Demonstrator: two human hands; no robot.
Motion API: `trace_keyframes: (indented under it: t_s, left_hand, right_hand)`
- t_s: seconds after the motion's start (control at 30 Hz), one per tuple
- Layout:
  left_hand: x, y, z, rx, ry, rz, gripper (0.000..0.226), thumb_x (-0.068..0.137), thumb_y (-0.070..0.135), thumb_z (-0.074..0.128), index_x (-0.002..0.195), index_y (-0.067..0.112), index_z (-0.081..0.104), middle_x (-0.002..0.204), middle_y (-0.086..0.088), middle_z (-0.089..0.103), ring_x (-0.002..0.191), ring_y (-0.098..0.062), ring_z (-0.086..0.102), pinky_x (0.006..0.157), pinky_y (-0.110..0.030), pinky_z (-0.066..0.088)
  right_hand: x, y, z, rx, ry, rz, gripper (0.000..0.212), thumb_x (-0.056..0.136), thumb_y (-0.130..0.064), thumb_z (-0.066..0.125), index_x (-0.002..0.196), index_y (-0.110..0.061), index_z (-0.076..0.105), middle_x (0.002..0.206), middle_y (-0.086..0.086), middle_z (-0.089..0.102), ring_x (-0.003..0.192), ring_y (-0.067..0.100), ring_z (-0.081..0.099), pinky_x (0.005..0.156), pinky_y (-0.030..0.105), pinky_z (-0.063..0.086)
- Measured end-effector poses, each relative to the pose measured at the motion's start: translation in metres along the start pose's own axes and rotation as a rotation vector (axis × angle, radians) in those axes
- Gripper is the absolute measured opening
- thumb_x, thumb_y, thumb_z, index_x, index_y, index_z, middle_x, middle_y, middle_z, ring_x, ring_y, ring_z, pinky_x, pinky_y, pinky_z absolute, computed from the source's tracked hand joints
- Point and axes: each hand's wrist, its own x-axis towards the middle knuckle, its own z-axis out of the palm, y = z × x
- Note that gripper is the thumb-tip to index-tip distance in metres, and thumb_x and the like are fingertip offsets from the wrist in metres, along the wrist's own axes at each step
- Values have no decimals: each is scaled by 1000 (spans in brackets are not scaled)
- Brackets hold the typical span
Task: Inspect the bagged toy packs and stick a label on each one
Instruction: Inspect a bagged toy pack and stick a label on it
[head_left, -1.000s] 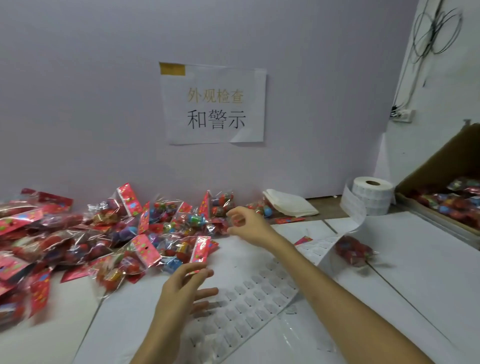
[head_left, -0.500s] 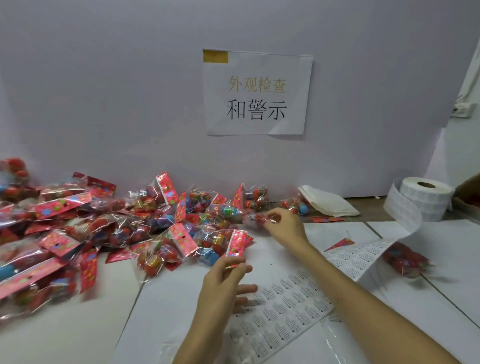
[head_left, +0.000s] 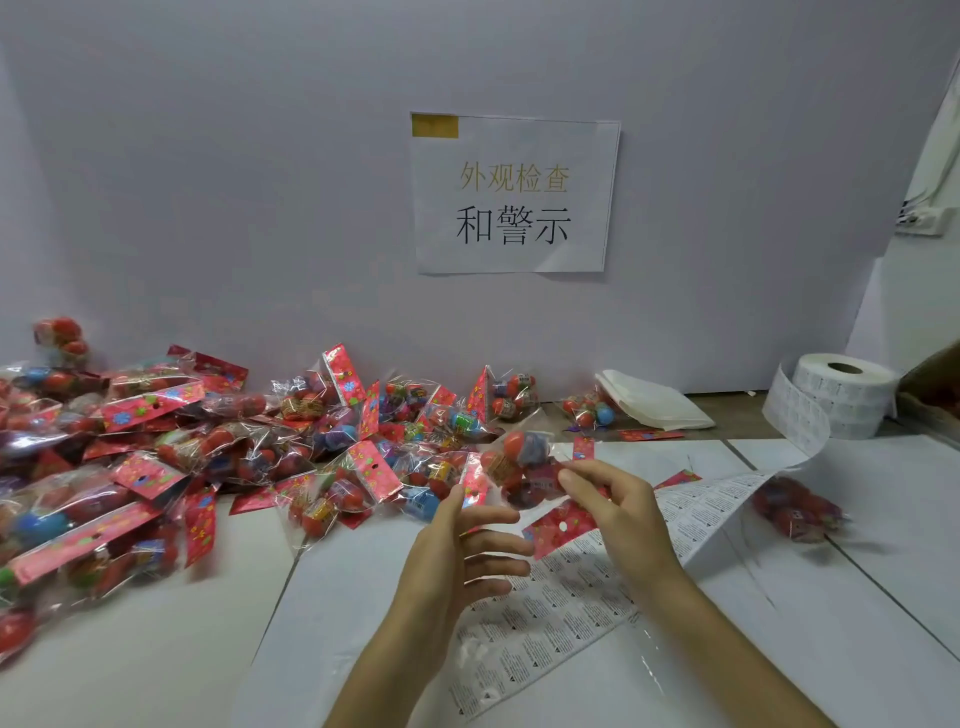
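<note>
A flat, pale lilac-grey partition wall fills most of the view from here, evenly lit and without hard shadows. Taped to it is a white paper sheet with a strip of yellow tape at its upper left corner (two lines of Chinese characters, gold above black). Below it runs a white worktable made of boards laid edge to edge, with dark seams between them. At far right stands a white side wall carrying a white socket strip.

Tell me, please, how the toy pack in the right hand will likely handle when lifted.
Probably floppy: the toy pack is crinkly clear film. Likely light: the right hand holds it by a fingertip pinch. Its round toys may shift inside.
</note>
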Motion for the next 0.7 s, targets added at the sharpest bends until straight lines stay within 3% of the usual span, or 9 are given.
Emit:
trace_keyframes:
  t_s: [0.1,0.33,0.5,0.6,0.7]
  left_hand:
    - [1,0,-3,-6,-15,-22,72,103,59,28,102,5,77,96,-21,76,73,-27,72,63,-30,52]
    - [3,4,-3,-63,-69,-43,90,94,75,20,111,4,73,104,-21,75,77,-27,72,74,-34,54]
    - [1,5,-2,40,-101,-25,90,75,79,38,124,9,67,110,-17,75,92,-30,74,80,-38,54]
    - [-1,3,-1,106,-116,37,68,76,62,59,123,13,66,107,-11,77,96,-27,75,79,-32,57]
    - [-2,0,-2,128,-100,98,57,75,45,73,115,5,69,99,-11,77,91,-22,74,76,-27,55]
  right_hand:
    - [-10,0,1,68,-19,-36,20,96,-8,65,100,-24,77,92,-3,78,86,16,74,70,20,57]
    - [-15,-5,1,-74,-87,-209,49,91,-2,69,94,-50,77,106,-19,75,112,3,65,98,36,50]
    - [-14,-6,-1,-75,-100,-279,42,88,7,69,92,-33,82,118,-15,72,122,8,60,106,43,49]
    - [-14,-7,-1,-88,-80,-308,43,90,3,69,101,-37,79,126,-18,68,126,3,57,104,34,49]
    - [-14,-9,0,-72,-61,-260,52,84,-13,68,126,-43,61,133,-20,60,119,-7,56,88,15,51]
